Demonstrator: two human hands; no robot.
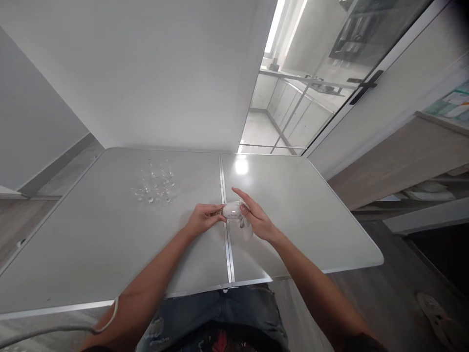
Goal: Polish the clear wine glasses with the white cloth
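Over the table's centre seam, both hands meet at a small, shiny, rounded object point(231, 210) that looks like clear glass with white inside or behind it. My left hand point(205, 217) pinches its narrow left end between thumb and fingers. At the other end is my right hand point(256, 217), thumb pressed against a white cloth or tissue point(248, 231) that hangs below the object. The right index finger is stretched out. Part of the cloth and the object's right end are hidden by this hand. To the left lies a cluster of clear, glinting pieces point(157, 186), whose kind I cannot make out.
The pale folding table point(293, 210) has a metal seam point(229, 259) down its middle. A white wall panel point(164, 73) rises behind it, with a glazed sliding door point(293, 98) at right. A shelf unit point(410, 151) stands further right. A pale cable point(73, 328) crosses at lower left.
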